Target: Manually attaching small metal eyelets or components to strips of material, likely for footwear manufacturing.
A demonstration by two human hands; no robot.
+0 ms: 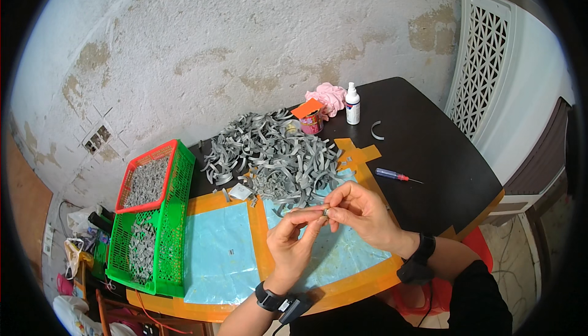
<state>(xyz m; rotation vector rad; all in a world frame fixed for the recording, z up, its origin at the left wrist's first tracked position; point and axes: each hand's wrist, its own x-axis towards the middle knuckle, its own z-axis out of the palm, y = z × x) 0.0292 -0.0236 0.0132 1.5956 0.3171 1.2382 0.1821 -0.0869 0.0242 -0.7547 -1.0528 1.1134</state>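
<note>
Over the blue sheet point(217, 256), my left hand point(294, 238) and my right hand point(361, 213) meet fingertip to fingertip. Between them they pinch a small greyish piece point(325, 212), mostly covered by the fingers, so its exact kind does not show. Both hands are closed on it, thumbs against forefingers. Just beyond the fingers rises a heap of curved grey strips point(275, 152), with smaller grey bits along its near side. One tiny grey bit point(231, 252) lies alone on the sheet, left of my left hand.
Left stand a green basket point(168, 238) and a red basket point(170, 173), both holding small grey pieces. Behind the heap are a tin point(312, 123), a pink cloth point(331, 98) and a white bottle point(353, 108). A screwdriver point(392, 174) and one curved strip point(373, 130) lie at right.
</note>
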